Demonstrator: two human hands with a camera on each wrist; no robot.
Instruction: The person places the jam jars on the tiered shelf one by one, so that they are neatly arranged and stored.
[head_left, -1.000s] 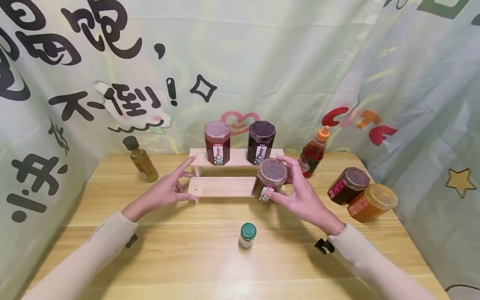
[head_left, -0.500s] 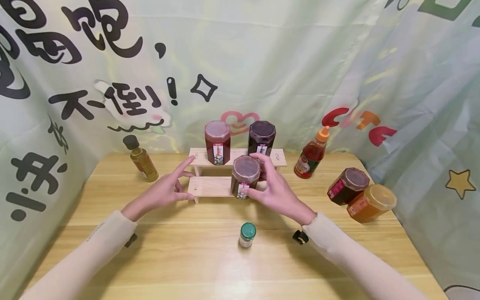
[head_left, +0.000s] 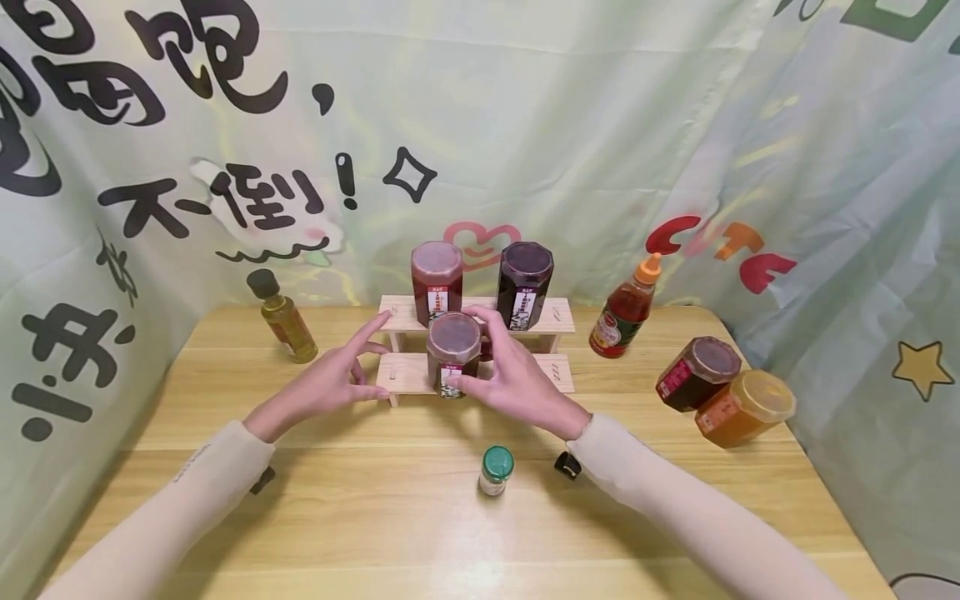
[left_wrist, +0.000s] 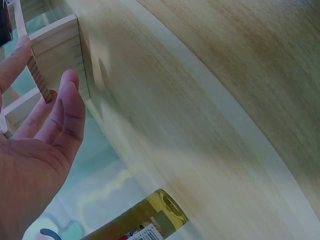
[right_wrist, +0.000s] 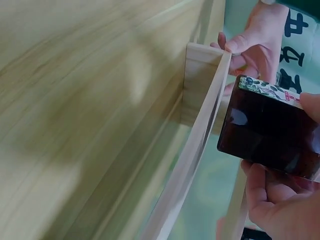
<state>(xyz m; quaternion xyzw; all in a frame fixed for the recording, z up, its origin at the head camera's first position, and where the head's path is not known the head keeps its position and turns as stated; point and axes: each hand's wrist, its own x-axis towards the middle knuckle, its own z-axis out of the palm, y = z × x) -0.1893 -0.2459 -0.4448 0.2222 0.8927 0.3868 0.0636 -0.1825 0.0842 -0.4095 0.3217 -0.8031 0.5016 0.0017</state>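
Note:
My right hand point(head_left: 517, 379) grips a dark eight-sided jam jar point(head_left: 454, 337) with a pale lid and a small white label, thumb in front and fingers behind. The jar is upright over the lower tier of a two-step wooden rack point(head_left: 405, 372); in the right wrist view a narrow gap shows under the jar's base point(right_wrist: 240, 117). My left hand point(head_left: 322, 387) holds the rack's left end, thumb at the lower tier and index finger at the upper one. On the upper tier stand a red jam jar point(head_left: 437, 283) and a dark purple jam jar point(head_left: 526, 286).
A small green-capped shaker point(head_left: 496, 471) stands in front of the rack. To the left is an oil bottle point(head_left: 283, 318). On the right are a red sauce bottle point(head_left: 624, 312), another dark jar point(head_left: 697, 372) and an amber jar point(head_left: 744, 407). Cloth point(head_left: 480, 125) hangs behind the table.
My right hand has carried the dark jar leftward, from the right end of the lower tier to left of its middle. The left hand has stayed on the rack's left end.

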